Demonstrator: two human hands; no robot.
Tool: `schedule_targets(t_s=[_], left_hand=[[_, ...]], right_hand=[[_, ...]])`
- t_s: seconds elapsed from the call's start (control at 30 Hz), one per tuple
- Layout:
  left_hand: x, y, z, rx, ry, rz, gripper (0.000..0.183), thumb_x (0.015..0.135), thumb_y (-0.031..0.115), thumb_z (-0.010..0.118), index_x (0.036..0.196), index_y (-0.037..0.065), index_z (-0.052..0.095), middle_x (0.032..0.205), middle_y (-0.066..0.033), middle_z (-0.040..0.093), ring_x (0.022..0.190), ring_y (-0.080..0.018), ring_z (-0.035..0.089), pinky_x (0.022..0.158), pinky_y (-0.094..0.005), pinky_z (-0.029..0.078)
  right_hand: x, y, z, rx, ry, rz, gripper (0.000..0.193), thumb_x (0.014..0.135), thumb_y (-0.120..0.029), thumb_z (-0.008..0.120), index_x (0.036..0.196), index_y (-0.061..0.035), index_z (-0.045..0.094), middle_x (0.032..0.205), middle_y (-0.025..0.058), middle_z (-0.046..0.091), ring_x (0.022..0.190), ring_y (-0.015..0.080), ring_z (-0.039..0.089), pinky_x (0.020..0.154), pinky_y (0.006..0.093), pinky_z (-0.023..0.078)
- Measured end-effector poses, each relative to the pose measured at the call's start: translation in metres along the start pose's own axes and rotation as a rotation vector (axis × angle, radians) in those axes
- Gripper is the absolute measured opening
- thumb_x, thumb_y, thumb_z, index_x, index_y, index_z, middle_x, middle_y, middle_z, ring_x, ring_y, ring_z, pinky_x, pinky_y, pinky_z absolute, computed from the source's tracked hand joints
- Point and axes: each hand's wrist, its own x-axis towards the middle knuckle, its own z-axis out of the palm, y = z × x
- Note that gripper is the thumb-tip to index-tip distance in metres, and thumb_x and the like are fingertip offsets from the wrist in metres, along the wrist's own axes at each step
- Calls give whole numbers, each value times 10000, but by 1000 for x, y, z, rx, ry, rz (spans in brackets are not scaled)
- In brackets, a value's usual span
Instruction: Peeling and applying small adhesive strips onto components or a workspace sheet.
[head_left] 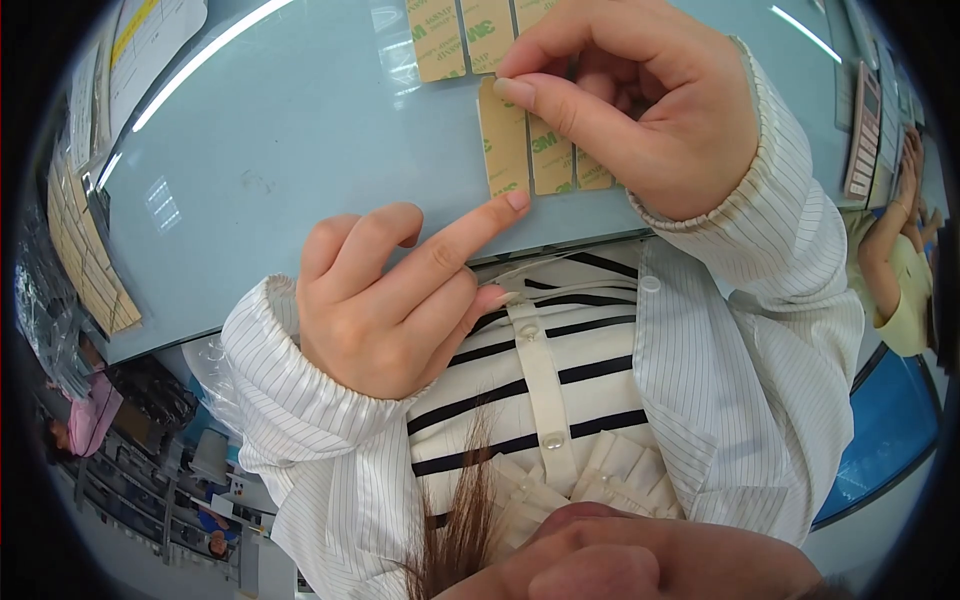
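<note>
Flat tan strips with green printing on their backing paper lie in two rows on the pale blue tabletop (280,130). My right hand (670,120) pinches the top corner of the leftmost adhesive-backed strip (505,140) in the nearer row, thumb against index finger. Beside it, partly under my right hand, sits another strip (552,155). The farther row, with a strip (437,40) at its left, runs out of the picture at the top. My left hand (385,310) holds nothing; its index finger stretches to the lower end of the pinched strip, and the other fingers curl loosely apart.
Papers (150,60) and a stack of tan sheets (90,240) lie along the left edge, with clear plastic bags (50,310) beside them. A pink calculator (863,130) rests at the far right. Another person's arm (890,250) shows beyond it.
</note>
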Motion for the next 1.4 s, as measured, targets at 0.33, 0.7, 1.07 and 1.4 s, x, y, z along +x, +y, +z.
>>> schedule_targets(t_s=[0.33,0.7,1.07,1.4], left_hand=[[8,-1,-6,-77,-15,-53,292,792,260,748,649,115,540,1243,66,722,835,-203,526,751,-321,370],[20,-7,-12,-80,-66,-105,302,799,204,711,613,82,507,1233,22,737,879,-257,515,828,-331,380],[36,-24,-16,-45,-57,-82,272,789,157,708,613,52,529,1247,-4,734,886,-272,508,844,-338,367],[42,-19,-9,-55,22,-155,267,820,126,681,608,38,544,1261,-14,729,854,-273,492,822,-336,363]], right_hand=[[3,2,0,-94,46,-107,61,843,8,738,892,-4,703,806,79,618,506,113,533,483,258,418],[4,1,-1,-76,-6,-62,69,846,23,730,894,-5,690,825,72,610,515,118,550,481,255,423],[0,28,13,-151,210,-477,158,844,41,710,998,4,699,846,84,617,557,147,585,497,264,457],[-18,29,-2,-51,71,-191,295,847,-38,782,1116,28,680,843,55,650,640,104,580,580,221,463]])
